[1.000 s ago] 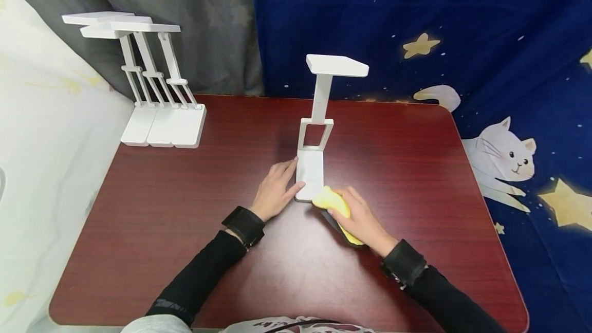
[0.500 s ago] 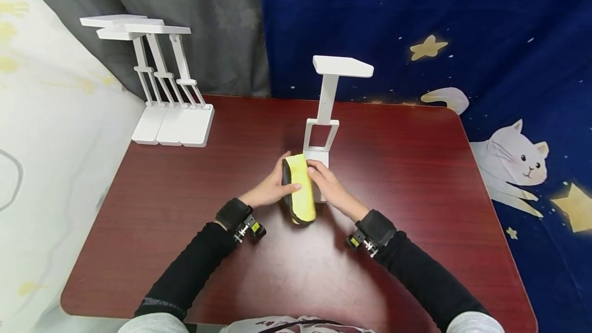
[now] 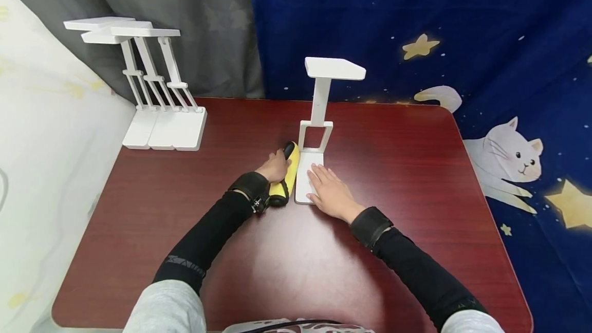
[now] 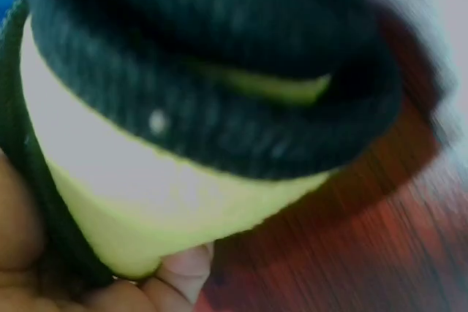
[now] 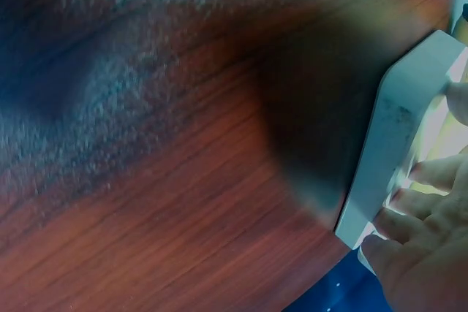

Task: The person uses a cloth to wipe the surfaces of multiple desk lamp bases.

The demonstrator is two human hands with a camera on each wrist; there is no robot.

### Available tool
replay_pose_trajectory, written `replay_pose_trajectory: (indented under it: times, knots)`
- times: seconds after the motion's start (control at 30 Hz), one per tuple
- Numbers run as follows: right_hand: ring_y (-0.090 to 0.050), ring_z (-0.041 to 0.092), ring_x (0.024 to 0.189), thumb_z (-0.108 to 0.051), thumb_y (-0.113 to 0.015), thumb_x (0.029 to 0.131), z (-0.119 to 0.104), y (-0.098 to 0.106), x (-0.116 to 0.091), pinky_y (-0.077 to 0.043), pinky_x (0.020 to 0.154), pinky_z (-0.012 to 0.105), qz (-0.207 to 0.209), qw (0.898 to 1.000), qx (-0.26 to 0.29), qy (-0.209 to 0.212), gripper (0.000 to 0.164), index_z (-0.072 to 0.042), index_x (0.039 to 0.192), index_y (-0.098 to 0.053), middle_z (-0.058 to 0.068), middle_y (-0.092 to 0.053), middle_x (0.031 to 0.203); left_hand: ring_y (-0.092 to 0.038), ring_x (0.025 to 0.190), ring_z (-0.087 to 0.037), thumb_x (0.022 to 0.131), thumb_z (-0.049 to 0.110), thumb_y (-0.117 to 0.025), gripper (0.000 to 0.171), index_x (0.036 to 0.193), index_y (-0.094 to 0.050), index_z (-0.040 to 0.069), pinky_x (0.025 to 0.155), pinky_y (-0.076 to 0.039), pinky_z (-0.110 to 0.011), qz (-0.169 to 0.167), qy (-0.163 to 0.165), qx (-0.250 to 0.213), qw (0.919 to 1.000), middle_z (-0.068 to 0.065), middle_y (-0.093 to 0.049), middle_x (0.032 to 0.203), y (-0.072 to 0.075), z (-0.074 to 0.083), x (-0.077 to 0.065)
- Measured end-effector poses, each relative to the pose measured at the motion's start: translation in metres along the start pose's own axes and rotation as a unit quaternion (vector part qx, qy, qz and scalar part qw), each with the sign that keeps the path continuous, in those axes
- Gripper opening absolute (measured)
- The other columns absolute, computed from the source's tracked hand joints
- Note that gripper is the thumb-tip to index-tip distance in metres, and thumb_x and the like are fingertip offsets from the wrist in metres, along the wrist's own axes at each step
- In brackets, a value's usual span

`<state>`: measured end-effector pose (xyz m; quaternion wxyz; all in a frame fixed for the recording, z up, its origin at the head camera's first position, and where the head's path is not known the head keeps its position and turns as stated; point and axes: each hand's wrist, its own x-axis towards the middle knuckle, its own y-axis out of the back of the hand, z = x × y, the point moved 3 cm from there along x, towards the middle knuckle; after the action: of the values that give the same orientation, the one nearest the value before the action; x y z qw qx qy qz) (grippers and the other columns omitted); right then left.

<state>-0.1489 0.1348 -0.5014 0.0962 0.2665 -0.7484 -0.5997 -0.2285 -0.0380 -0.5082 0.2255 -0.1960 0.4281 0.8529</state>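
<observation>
My left hand (image 3: pixel 275 167) grips a folded cloth (image 3: pixel 292 171), yellow with dark edging, standing against the left side of a white folding stand (image 3: pixel 303 173). In the left wrist view, the cloth (image 4: pixel 175 195) shows its thick dark ribbed border and a looped fold, and fingers curl under its yellow side. The stand is upright, its flat top plate tilted above a hinged arm and frame. My right hand (image 3: pixel 334 194) lies with straight fingers across the right part of the stand's base. In the right wrist view, the fingertips rest at the base (image 5: pixel 395 133).
Several white folding stands (image 3: pixel 164 130) of the same kind are lined up side by side at the back left of the reddish-brown table (image 3: pixel 416 179). A grey curtain (image 3: pixel 208 30) and a blue curtain (image 3: pixel 351 9) with stars and a cat hang behind the table.
The cloth has passed from my right hand to my left and moved to the stand's left side. My right hand has come to rest on the base.
</observation>
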Motion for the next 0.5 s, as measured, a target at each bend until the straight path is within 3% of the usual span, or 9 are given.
replay_pose_trajectory:
  times: [0.23,0.5]
  knots:
    - [-0.034,0.041,0.156,-0.028,-0.06,0.105,-0.003,0.003,0.004,-0.024,0.129,0.053,0.0,1.0,-0.026,0.001,0.064,0.008,0.155,-0.042,0.027,-0.035,0.166,-0.05,0.142,-0.042,0.115,0.022,-0.035,0.059,0.161,-0.021,-0.011,0.114,-0.047,-0.048,-0.021,-0.016,0.075,0.9969,-0.037,-0.035,0.159,-0.001,0.008,-0.017]
    - [-0.034,0.04,0.156,-0.029,-0.058,0.106,-0.001,0.003,0.001,-0.024,0.128,0.056,-0.022,0.999,-0.039,-0.001,0.064,0.007,0.156,-0.041,0.025,-0.035,0.167,-0.054,0.137,-0.043,0.113,0.019,-0.04,0.055,0.155,-0.029,-0.015,0.111,-0.05,-0.049,-0.075,-0.063,0.095,0.9907,-0.039,-0.044,0.15,-0.018,-0.002,-0.051]
